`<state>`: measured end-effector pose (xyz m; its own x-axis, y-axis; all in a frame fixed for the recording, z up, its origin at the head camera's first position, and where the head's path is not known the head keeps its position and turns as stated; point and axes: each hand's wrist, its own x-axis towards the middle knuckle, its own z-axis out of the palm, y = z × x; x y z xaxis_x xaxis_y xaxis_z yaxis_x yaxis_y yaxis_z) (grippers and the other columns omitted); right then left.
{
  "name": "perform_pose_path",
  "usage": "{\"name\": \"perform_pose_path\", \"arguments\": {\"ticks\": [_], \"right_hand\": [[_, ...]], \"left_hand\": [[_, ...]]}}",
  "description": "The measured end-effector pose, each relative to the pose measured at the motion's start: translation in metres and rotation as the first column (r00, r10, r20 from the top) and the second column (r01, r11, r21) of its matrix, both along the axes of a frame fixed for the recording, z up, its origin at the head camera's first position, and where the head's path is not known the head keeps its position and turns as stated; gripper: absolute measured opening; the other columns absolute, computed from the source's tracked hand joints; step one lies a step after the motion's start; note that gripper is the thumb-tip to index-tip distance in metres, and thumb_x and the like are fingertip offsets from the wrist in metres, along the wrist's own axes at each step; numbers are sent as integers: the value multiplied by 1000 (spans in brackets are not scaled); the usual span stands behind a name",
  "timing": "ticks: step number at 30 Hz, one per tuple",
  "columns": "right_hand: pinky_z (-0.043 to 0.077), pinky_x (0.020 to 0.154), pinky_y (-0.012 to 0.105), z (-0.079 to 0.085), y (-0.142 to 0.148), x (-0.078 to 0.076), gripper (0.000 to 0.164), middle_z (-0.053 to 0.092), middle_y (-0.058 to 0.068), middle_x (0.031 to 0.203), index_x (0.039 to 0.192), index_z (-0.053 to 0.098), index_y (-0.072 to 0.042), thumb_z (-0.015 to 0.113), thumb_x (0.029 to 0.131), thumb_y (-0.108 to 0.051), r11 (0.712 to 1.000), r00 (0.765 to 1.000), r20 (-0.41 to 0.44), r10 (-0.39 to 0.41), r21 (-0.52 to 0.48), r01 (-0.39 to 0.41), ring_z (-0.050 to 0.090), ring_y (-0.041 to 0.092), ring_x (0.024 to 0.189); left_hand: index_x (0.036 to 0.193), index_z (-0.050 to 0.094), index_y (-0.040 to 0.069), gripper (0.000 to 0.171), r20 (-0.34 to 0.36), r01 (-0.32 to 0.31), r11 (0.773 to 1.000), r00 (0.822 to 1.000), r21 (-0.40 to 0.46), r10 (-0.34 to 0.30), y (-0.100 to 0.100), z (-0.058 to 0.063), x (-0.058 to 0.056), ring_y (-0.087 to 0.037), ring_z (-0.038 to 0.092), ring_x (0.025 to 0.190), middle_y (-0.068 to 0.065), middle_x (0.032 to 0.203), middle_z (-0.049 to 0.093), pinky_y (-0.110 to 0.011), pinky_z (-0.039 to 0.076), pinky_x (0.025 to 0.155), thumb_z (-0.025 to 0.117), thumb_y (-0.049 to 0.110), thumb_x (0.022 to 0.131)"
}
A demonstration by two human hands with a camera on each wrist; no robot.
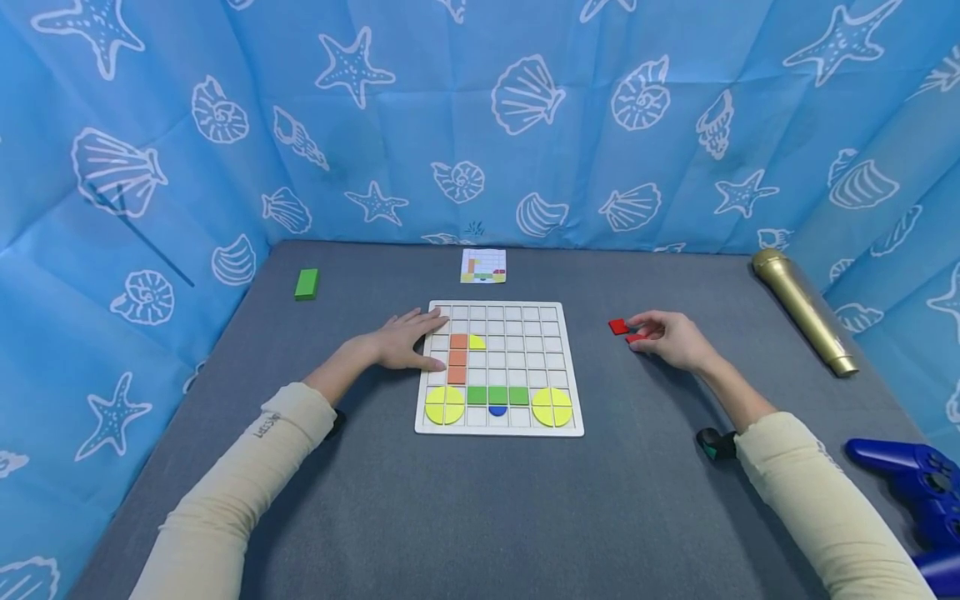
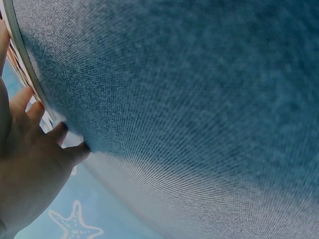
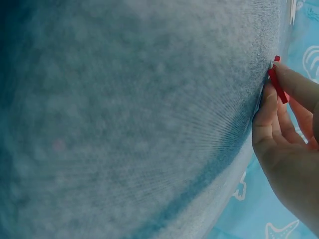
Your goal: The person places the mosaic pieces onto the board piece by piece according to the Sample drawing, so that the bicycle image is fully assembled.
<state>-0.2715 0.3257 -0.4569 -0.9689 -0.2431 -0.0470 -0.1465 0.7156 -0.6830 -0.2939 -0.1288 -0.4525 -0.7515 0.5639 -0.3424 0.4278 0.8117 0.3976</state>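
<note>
A white grid board (image 1: 555,342) lies mid-table. My left hand (image 1: 401,340) rests at its left edge with spread fingers, thumb reaching over the rim beside a column of orange squares (image 1: 457,357). Also on the grid are a yellow quarter-circle (image 1: 477,342), a row of green squares (image 1: 497,396), a blue half-circle (image 1: 497,411) and two yellow circles (image 1: 445,406) made of quarters. To the right of the board, my right hand (image 1: 674,340) pinches a red tile (image 3: 278,86) between thumb and finger, low over the table. Another red tile (image 1: 618,326) lies just beyond the fingertips.
Behind the board lies a small picture card (image 1: 483,267) with a coloured grid pattern. A green block (image 1: 307,284) sits at the back left. On the right are a gold microphone (image 1: 804,312) and a blue game controller (image 1: 911,483). A blue shell-patterned curtain (image 1: 480,125) encloses the grey table.
</note>
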Motion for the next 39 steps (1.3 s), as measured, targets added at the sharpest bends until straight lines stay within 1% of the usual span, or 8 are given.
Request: {"name": "perform_pose_path", "arguments": {"ticks": [5, 10, 14, 21, 26, 29, 36, 39], "right_hand": [[53, 61, 25, 1, -2, 0, 33, 61, 17, 95, 118, 61, 4, 68, 90, -10, 997, 999, 29, -40, -67, 42, 62, 16, 73], [55, 69, 26, 4, -5, 1, 32, 60, 22, 107, 120, 59, 4, 65, 92, -12, 985, 994, 83, -77, -150, 89, 64, 17, 81], [55, 74, 27, 7, -10, 3, 35, 58, 25, 115, 123, 57, 5, 64, 94, -13, 979, 991, 111, -72, -180, 91, 63, 20, 88], [55, 75, 32, 9, -21, 5, 36, 62, 23, 112, 125, 55, 6, 61, 95, -12, 972, 986, 169, -3, -230, 42, 64, 20, 91], [55, 72, 32, 7, -31, 7, 37, 69, 16, 100, 120, 58, 7, 66, 92, -15, 969, 984, 175, 44, -246, 0, 65, 19, 83], [55, 71, 33, 6, -38, 8, 37, 70, 14, 95, 116, 60, 7, 69, 90, -17, 964, 979, 191, 71, -265, -18, 66, 19, 83], [55, 70, 33, 2, -56, 10, 38, 71, 12, 96, 116, 64, 5, 71, 89, -20, 961, 967, 222, 124, -271, -61, 67, 19, 85], [55, 71, 34, 2, -63, 11, 38, 71, 13, 97, 118, 63, 6, 69, 90, -19, 951, 959, 237, 158, -299, -83, 68, 20, 86]], "left_hand": [[155, 14, 15, 90, 2, -1, 1000, 1000, -7, 1, -1, 0, 0, -33, -2, 143, -8, 159, 4, -57, 0, 111, 59, 56, 88], [155, 15, 14, 91, 3, -5, 1000, 1000, -1, 5, 0, 3, 2, -35, -1, 143, -9, 159, 5, -58, 1, 110, 61, 56, 87], [155, 16, 15, 90, -1, -10, 1000, 1000, -12, 10, 1, 3, 2, -34, -1, 143, -8, 159, 6, -58, 2, 110, 61, 55, 88], [155, 16, 15, 89, -3, -10, 1000, 1000, -14, 9, 2, 2, 1, -34, -1, 143, -8, 159, 6, -58, 2, 110, 61, 54, 88], [155, 16, 15, 90, -5, -9, 1000, 1000, -18, 9, 2, 4, 2, -34, -1, 143, -8, 159, 6, -58, 2, 110, 61, 54, 88], [155, 16, 15, 90, -7, -7, 1000, 1000, -17, 7, 2, 4, 3, -34, 0, 143, -8, 159, 6, -58, 2, 110, 61, 55, 88], [154, 16, 12, 91, -14, 4, 1000, 1000, -8, -4, 2, 2, 2, -36, 0, 143, -11, 159, 6, -59, 3, 110, 61, 54, 88], [154, 15, 13, 90, -17, 4, 1000, 1000, -21, -5, 2, 1, 2, -35, 0, 143, -10, 159, 6, -59, 3, 110, 60, 55, 88]]}}
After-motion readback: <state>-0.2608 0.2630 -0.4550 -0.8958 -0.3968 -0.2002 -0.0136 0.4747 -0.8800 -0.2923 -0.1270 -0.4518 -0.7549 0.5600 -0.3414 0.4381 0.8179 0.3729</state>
